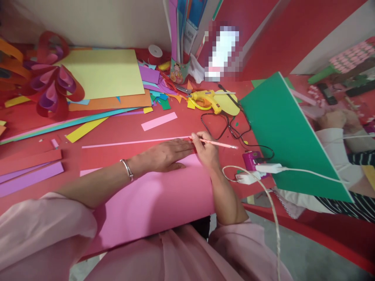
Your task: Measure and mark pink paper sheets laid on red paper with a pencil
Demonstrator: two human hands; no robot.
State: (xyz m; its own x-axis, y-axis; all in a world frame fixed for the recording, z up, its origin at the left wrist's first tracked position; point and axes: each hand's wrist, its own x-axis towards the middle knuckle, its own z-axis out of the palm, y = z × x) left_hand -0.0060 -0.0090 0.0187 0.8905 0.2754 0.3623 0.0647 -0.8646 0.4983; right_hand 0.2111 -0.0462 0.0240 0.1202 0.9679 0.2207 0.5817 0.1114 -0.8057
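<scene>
A pencil [219, 144] and pink paper [175, 195]
I see the right hand [207, 151] pinching the pencil; left hand [166, 154] flat, fingers together, near the table [187, 123] edge closest to the body.

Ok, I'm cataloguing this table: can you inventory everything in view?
Table: 1, red, centre
Pink sheet: 1, pink, front
Pencil: 1, pink, centre
Glue gun: 1, yellow, back centre
Spool: 1, red-white, back
Cup: 1, green, back
Large sheet: 1, yellow, back left
Looped papers: several, mixed, left
Paper offcuts: many, mixed, left
Board: 1, green, right
Power block: 1, purple, right
Cables: several, mixed, right
Co-worker's sleeves: count unclear, white, right
Left hand: 1, bare, centre
Right hand: 1, bare, around pencil
</scene>
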